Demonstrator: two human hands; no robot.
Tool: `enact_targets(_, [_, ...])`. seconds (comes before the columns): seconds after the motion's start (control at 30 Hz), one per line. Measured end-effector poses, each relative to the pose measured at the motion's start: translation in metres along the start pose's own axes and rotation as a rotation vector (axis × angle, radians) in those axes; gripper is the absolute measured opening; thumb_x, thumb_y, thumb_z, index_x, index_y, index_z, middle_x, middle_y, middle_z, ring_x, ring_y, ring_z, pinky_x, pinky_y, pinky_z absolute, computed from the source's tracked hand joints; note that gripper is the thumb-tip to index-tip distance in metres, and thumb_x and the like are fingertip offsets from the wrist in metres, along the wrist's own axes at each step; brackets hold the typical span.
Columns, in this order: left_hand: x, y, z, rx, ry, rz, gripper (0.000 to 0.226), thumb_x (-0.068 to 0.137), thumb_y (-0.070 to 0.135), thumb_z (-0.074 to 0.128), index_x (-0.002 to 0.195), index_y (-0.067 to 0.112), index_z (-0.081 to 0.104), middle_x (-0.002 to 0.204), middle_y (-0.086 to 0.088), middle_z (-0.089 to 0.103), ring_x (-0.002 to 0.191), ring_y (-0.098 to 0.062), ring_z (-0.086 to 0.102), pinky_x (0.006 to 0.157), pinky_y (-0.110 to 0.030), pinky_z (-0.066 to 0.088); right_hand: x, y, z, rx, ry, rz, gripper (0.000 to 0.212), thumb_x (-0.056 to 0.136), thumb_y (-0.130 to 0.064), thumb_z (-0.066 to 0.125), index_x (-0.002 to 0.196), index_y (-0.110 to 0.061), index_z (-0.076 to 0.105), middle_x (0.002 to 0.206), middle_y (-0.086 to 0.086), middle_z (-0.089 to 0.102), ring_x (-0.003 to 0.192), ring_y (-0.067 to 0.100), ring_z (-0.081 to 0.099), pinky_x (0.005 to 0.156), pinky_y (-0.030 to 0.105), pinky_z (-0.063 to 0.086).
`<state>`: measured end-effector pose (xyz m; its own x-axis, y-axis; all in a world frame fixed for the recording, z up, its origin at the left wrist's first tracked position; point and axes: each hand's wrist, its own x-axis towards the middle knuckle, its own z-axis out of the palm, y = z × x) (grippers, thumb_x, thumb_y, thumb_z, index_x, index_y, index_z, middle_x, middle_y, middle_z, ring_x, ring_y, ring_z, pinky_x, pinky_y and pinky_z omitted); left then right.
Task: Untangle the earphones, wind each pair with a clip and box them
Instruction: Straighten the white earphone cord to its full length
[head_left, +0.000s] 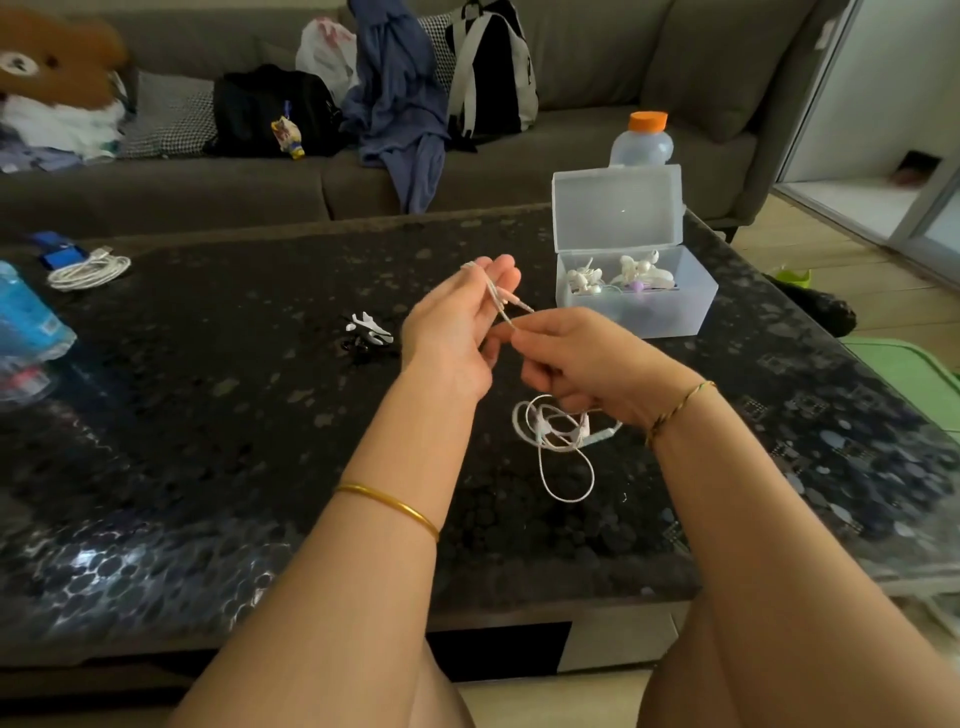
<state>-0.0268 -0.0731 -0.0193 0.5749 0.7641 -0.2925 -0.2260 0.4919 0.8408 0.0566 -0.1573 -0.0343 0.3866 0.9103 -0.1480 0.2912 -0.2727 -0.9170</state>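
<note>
Above the dark table (208, 415) my left hand (457, 322) is raised, with the white earphone cable (558, 436) looped over its fingertips. My right hand (576, 364) pinches the same cable close to the left fingers. The rest of the cable hangs down into a loose tangle on the table under my right wrist. White and black clips (368, 332) lie left of my left hand. A clear plastic box (634, 291) with its lid up stands at the right and holds several white earphones.
A coiled white charging cable (88, 271) and a blue bottle (26, 322) lie at the table's left. A bottle with an orange cap (643, 140) stands behind the box. A grey sofa (597, 62) with bags and clothes runs along the back.
</note>
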Motion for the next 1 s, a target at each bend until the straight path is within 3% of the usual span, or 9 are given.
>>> enact_targets(0.07, [-0.001, -0.004, 0.0, 0.068, 0.05, 0.144, 0.019, 0.099, 0.016, 0.05, 0.11, 0.015, 0.065, 0.087, 0.009, 0.073, 0.074, 0.004, 0.068, 0.069, -0.017, 0.048, -0.003, -0.004, 0.001, -0.165, -0.038, -0.03, 0.026, 0.1, -0.014, 0.039, 0.112, -0.013, 0.062, 0.058, 0.002, 0.047, 0.034, 0.004, 0.034, 0.036, 0.014, 0.03])
enact_targets(0.13, [0.003, -0.008, -0.004, 0.308, 0.078, 0.332, 0.02, 0.097, 0.012, 0.051, 0.111, 0.011, 0.066, 0.087, 0.008, 0.07, 0.075, 0.003, 0.069, 0.067, -0.012, 0.053, -0.005, -0.007, 0.002, -0.252, -0.041, -0.066, 0.025, 0.099, -0.013, 0.04, 0.111, -0.008, 0.062, 0.058, 0.002, 0.049, 0.033, 0.002, 0.038, 0.037, 0.012, 0.032])
enact_targets(0.27, [0.009, -0.015, -0.013, 0.904, 0.021, 0.614, 0.018, 0.095, 0.018, 0.052, 0.091, 0.026, 0.068, 0.085, 0.011, 0.07, 0.086, -0.006, 0.068, 0.092, -0.042, 0.051, -0.008, -0.008, -0.01, -0.294, 0.118, -0.111, 0.02, 0.095, -0.02, 0.052, 0.094, -0.006, 0.066, 0.059, 0.002, 0.053, 0.042, 0.011, 0.044, 0.042, 0.022, 0.041])
enact_targets(0.37, [0.008, -0.016, -0.008, 1.207, -0.015, 0.594, 0.027, 0.097, 0.022, 0.049, 0.074, 0.034, 0.058, 0.079, 0.011, 0.068, 0.086, -0.011, 0.066, 0.093, -0.045, 0.047, -0.003, -0.001, -0.02, -0.48, 0.337, -0.194, 0.015, 0.092, -0.023, 0.058, 0.089, -0.013, 0.068, 0.071, -0.002, 0.062, 0.061, 0.008, 0.057, 0.059, 0.017, 0.051])
enact_targets(0.47, [0.007, -0.013, 0.001, 1.36, -0.121, 0.413, 0.027, 0.1, 0.021, 0.041, 0.082, 0.024, 0.061, 0.081, 0.005, 0.067, 0.086, -0.017, 0.064, 0.089, -0.043, 0.048, 0.003, 0.01, -0.025, -0.631, 0.535, -0.257, 0.014, 0.091, -0.022, 0.059, 0.098, -0.017, 0.07, 0.094, 0.0, 0.068, 0.087, 0.016, 0.061, 0.082, 0.036, 0.053])
enact_targets(0.6, [-0.001, -0.009, 0.002, 1.095, -0.274, 0.166, 0.033, 0.103, 0.02, 0.038, 0.089, 0.01, 0.066, 0.068, 0.004, 0.056, 0.063, -0.007, 0.052, 0.064, -0.022, 0.039, 0.008, 0.02, -0.027, -0.552, 0.546, -0.272, 0.015, 0.092, -0.02, 0.059, 0.1, -0.014, 0.071, 0.094, 0.002, 0.068, 0.087, 0.018, 0.062, 0.082, 0.037, 0.054])
enact_targets(0.77, [-0.002, 0.006, -0.005, 0.167, -0.311, -0.206, 0.028, 0.102, 0.025, 0.04, 0.086, 0.016, 0.062, 0.06, 0.01, 0.05, 0.057, -0.002, 0.045, 0.071, -0.024, 0.031, 0.008, 0.018, -0.024, -0.233, 0.326, -0.139, 0.016, 0.095, -0.018, 0.054, 0.091, -0.012, 0.068, 0.071, 0.006, 0.065, 0.056, 0.01, 0.06, 0.062, 0.019, 0.054])
enact_targets(0.87, [-0.002, 0.008, -0.006, -0.075, -0.214, -0.17, 0.025, 0.1, 0.03, 0.044, 0.094, 0.021, 0.067, 0.071, 0.014, 0.064, 0.074, 0.002, 0.055, 0.074, -0.026, 0.03, 0.005, 0.014, -0.019, -0.095, 0.165, -0.037, 0.016, 0.095, -0.015, 0.055, 0.094, -0.007, 0.068, 0.069, 0.007, 0.065, 0.053, 0.009, 0.06, 0.06, 0.022, 0.057])
enact_targets(1.0, [0.001, 0.005, -0.005, 0.047, -0.017, 0.041, 0.02, 0.1, 0.027, 0.047, 0.096, 0.023, 0.066, 0.087, 0.014, 0.074, 0.081, 0.006, 0.067, 0.076, -0.023, 0.036, 0.0, 0.006, -0.013, 0.059, -0.005, -0.001, 0.011, 0.093, -0.012, 0.056, 0.095, -0.008, 0.067, 0.066, 0.003, 0.064, 0.053, 0.007, 0.06, 0.059, 0.018, 0.056])
